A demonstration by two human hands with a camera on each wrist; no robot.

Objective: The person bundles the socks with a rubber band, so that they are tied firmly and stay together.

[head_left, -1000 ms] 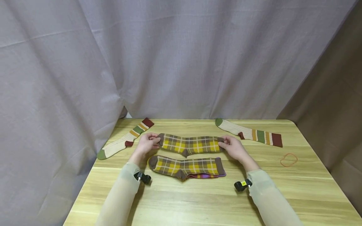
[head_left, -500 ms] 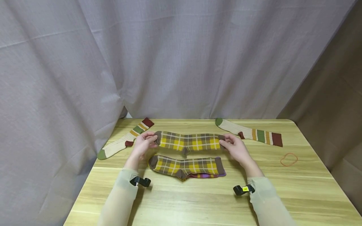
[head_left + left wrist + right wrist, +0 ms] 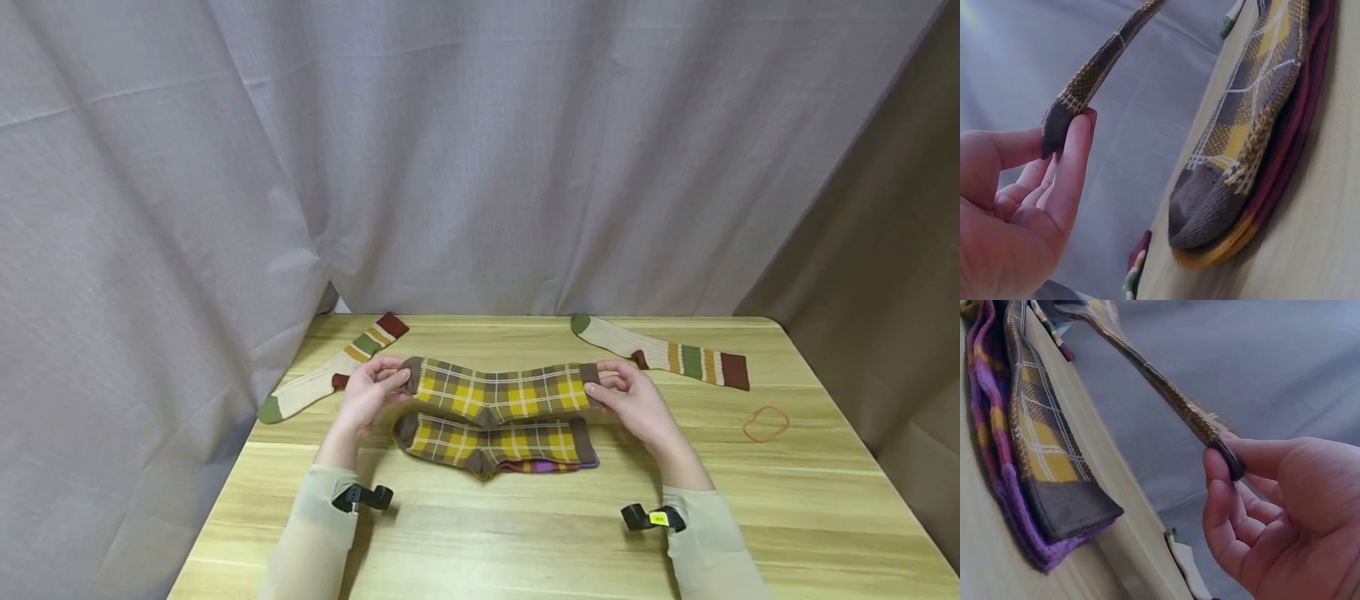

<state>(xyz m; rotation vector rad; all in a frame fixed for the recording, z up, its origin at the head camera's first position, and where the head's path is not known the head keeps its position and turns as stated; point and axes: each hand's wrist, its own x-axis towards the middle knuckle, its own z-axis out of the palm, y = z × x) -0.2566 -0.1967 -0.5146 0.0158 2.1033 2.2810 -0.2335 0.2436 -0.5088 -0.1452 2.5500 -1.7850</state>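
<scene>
1. Your left hand (image 3: 365,400) pinches the plaid sock (image 3: 506,392) by its toe, your right hand (image 3: 636,406) its cuff: likely so it can't fold!
2. It hangs off the table (image 3: 495,542), near the sock pile (image 3: 517,443).

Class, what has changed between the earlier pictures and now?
The held plaid sock rose and came toward the person, now overlapping the lying plaid sock in the head view. The left hand and right hand moved with it, still pinching its toe and cuff respectively. The lying plaid sock, left striped sock, right striped sock and orange loop stayed put.
</scene>
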